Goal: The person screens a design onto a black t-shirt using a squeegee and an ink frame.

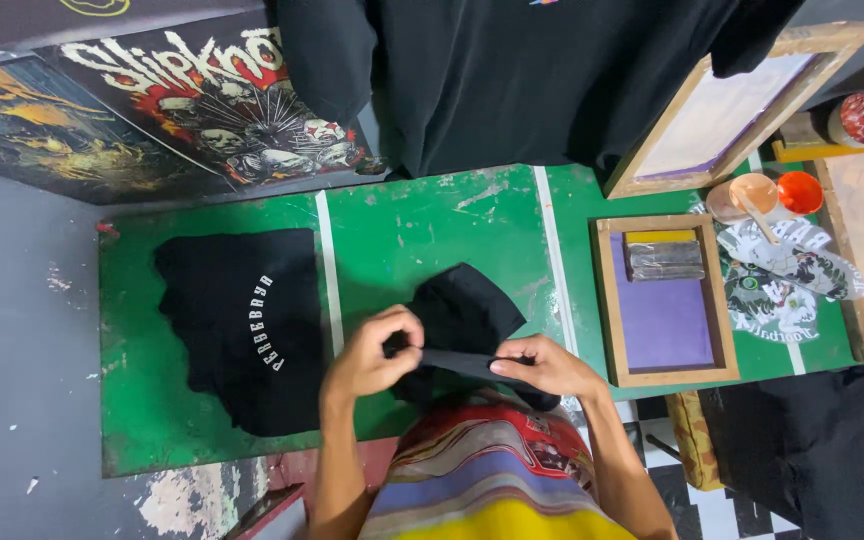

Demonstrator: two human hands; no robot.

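Observation:
A black cloth piece (464, 312) lies bunched on the green table (422, 225) just in front of me. My left hand (372, 358) pinches its near left edge and my right hand (542, 365) pinches its near right edge, with the fabric stretched between them. To the left, a second black garment (242, 330) with curved white lettering lies flat on the table.
A wooden print frame with a purple screen (664, 300) and a squeegee sits to the right. Another frame (732, 110) leans at the back right, near small orange cups (777, 192). Black shirts hang above the table; printed posters (202, 100) lie at the upper left.

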